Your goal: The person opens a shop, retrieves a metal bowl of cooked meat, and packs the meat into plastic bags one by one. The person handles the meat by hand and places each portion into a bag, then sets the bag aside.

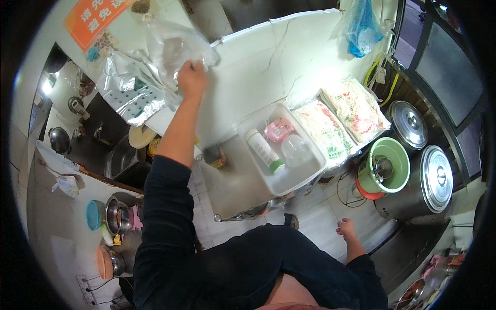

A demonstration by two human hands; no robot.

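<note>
My left hand point(192, 79) is raised at the wall, its fingers closed on the edge of a clear plastic bag point(174, 48). Beside it, silver foil-like bags with green dots point(135, 99) hang in a loose bunch. My right hand point(345, 227) is low at my other side over the floor, fingers curled, with nothing visible in it. Between the hands, a translucent plastic tub point(298, 182) stands on a steel surface point(232, 186). In the tub lie a white bottle with a green cap point(265, 151), a pink packet point(279, 130) and a clear round container point(296, 150).
Two printed plastic packs point(327, 131) point(354, 108) lie right of the tub. A green bucket point(401, 166) holding a ladle stands by large steel pots with lids point(438, 178). A blue bag point(362, 35) hangs at top right. Steel bowls point(118, 217) stand at the left.
</note>
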